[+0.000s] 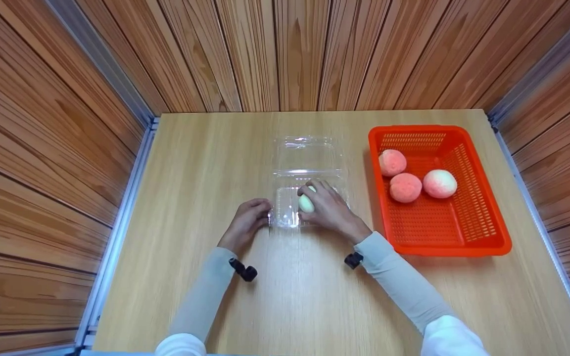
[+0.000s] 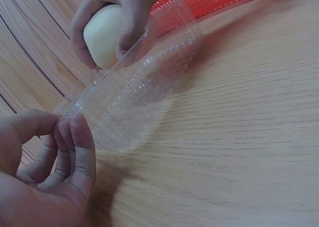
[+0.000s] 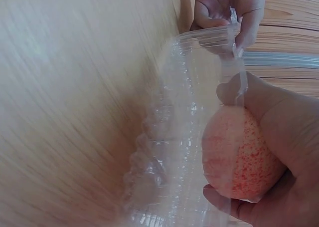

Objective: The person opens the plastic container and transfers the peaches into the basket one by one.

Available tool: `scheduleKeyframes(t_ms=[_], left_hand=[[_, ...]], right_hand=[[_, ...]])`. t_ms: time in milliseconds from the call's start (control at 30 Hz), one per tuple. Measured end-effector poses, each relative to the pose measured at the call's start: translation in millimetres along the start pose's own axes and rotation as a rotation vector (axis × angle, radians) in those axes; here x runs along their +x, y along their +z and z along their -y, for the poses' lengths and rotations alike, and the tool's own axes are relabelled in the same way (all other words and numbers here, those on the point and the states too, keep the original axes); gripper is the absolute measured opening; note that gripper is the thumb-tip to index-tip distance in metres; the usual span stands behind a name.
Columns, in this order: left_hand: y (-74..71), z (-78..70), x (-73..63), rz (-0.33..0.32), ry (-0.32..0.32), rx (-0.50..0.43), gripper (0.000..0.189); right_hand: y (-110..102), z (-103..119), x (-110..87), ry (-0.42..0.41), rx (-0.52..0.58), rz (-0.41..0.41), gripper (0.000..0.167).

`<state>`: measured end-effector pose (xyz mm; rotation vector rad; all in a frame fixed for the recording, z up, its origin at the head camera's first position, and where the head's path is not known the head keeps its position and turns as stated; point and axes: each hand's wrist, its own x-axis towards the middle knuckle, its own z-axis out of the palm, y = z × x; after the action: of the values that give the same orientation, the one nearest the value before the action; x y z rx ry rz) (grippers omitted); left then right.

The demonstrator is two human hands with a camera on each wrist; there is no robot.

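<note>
My right hand [image 1: 332, 210] grips a peach [image 3: 256, 157], pale on one side and speckled pink-orange on the other. It holds the fruit at the right part of a clear plastic clamshell box [image 1: 285, 210], partly inside the rim as the right wrist view shows through the wall. The box's lid [image 1: 308, 154] lies folded back, away from me. At the near left of the box my left hand [image 1: 246, 221] pinches its rim between thumb and fingers, clearly visible in the left wrist view. The peach's underside is partly covered by my right fingers.
To the right stands an orange-red plastic basket [image 1: 436, 232] with slotted walls. Inside are three peaches: one at the left wall [image 1: 392, 162], a pink one [image 1: 405, 188] and a whiter one [image 1: 440, 184]. Wood-panelled walls [image 1: 295, 59] enclose the table [image 1: 191, 173] at back and sides.
</note>
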<state>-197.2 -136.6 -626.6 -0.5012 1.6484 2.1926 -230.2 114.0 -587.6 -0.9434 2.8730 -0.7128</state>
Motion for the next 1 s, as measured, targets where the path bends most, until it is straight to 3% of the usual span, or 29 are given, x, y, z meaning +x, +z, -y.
scheduleKeyframes(t_ms=[300, 1000], left_hand=[[0.3, 3.3, 0.5, 0.019, 0.045, -0.034, 0.021], [1.5, 4.3, -0.3, 0.012, 0.057, -0.077, 0.018]], right_hand=[[-5, 4, 1.0, -0.079, -0.028, -0.060, 0.042], [-18, 13, 0.6, -0.044, -0.055, -0.015, 0.045]])
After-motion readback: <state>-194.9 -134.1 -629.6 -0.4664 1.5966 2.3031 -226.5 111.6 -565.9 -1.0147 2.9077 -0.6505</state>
